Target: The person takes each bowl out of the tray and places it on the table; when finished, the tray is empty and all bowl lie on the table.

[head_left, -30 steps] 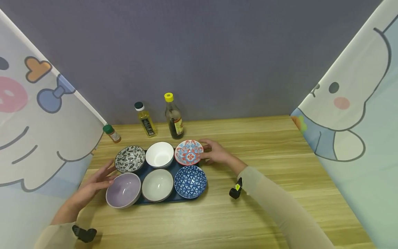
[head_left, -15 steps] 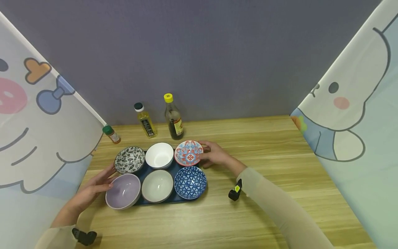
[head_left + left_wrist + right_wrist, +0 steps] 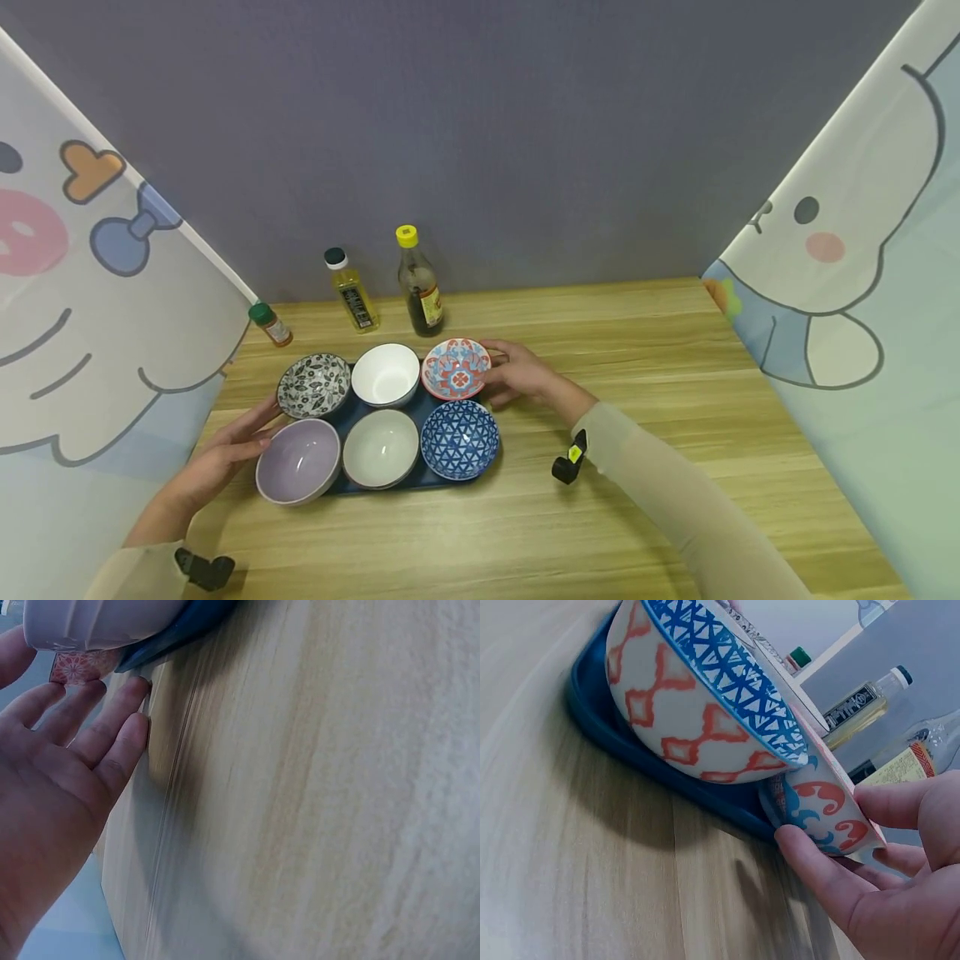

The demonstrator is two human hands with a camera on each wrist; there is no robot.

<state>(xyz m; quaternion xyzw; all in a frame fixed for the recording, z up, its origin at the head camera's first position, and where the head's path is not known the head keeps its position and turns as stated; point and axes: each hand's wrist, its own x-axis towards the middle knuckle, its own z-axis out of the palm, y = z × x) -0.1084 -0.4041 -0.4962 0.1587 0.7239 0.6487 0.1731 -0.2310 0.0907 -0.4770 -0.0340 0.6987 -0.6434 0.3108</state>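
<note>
In the head view, two rows of bowls stand on a dark blue tray [image 3: 354, 417]. My left hand [image 3: 225, 454] is at the tray's left end, thumb at the rim of the purple bowl [image 3: 298, 462]. Its other fingers reach towards the black-and-white leaf-patterned bowl [image 3: 313, 386]; the left wrist view shows them lightly bent. My right hand [image 3: 521, 373] rests with fairly straight fingers against the outer side of the red-and-blue floral bowl [image 3: 456, 369]. In the right wrist view, one fingertip [image 3: 791, 840] lies low at that bowl and the tray's edge. The blue triangle-patterned bowl [image 3: 697, 712] sits beside it.
A white bowl [image 3: 386, 375] and a cream bowl [image 3: 380, 447] stand mid-tray. Behind the tray are a green-capped spice jar [image 3: 272, 325], an oil bottle [image 3: 352, 292] and a yellow-capped dark sauce bottle [image 3: 422, 287]. A grey wall [image 3: 525, 150] rises at the back.
My left fingers have moved in closer to the bowls at the tray's left end, and the thumb has shifted slightly. The right hand has dipped a little; bowls and tray stay in place.
</note>
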